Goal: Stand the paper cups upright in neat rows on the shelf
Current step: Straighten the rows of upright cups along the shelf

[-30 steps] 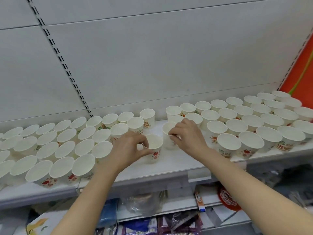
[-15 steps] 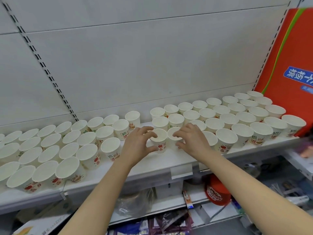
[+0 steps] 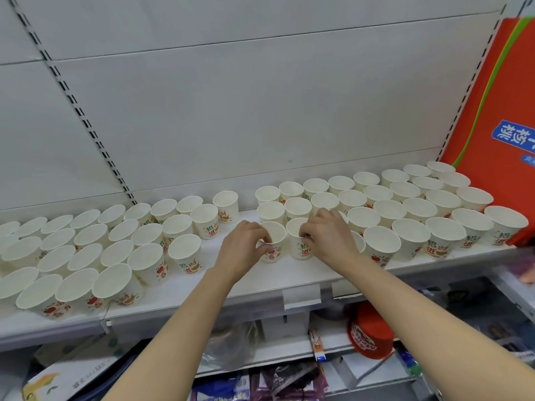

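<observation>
We pinch two round white printed paper cups: left hand (image 3: 244,250) grips the left cup (image 3: 272,241), right hand (image 3: 330,237) the right cup (image 3: 298,241), on the smooth white shelf (image 3: 260,280).

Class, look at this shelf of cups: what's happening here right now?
A person is lining up paper cups on a white shelf. The left hand pinches the rim of one upright cup, and the right hand grips the cup beside it. Both stand in the gap between two big blocks of upright cups, next to the right block.
</observation>
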